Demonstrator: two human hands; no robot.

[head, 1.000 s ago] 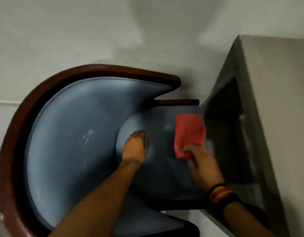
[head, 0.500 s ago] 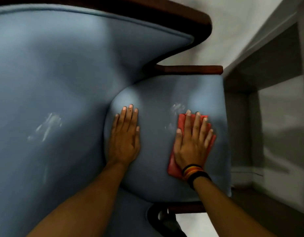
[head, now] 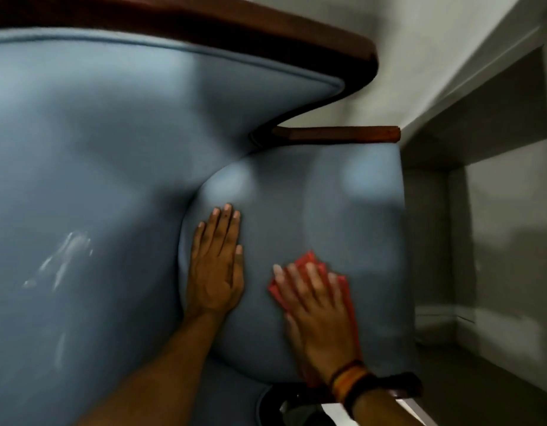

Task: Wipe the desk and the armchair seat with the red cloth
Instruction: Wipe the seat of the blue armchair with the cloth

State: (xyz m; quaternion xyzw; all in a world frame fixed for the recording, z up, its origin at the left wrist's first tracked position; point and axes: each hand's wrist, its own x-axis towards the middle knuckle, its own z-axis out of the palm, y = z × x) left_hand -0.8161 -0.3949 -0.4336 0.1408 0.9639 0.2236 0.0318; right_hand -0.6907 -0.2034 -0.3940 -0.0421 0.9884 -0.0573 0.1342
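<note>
The armchair's blue seat cushion (head: 342,210) fills the middle of the view. My left hand (head: 215,265) lies flat on its left part, fingers together and holding nothing. My right hand (head: 315,305) presses flat on the red cloth (head: 309,259) near the seat's front edge. Only the cloth's edges show around the fingers and beside the wrist. A striped band and a dark band circle the right wrist. The right hand is motion-blurred.
The blue backrest (head: 81,179) with white scuff marks rises at the left, edged by a dark wooden frame (head: 266,29). A wooden armrest (head: 339,133) runs along the seat's far side. A grey desk (head: 496,210) with an open recess stands at the right.
My right hand has slid the red cloth back toward me and slightly left across the seat. My left hand stays planted. The camera has moved in closer.
</note>
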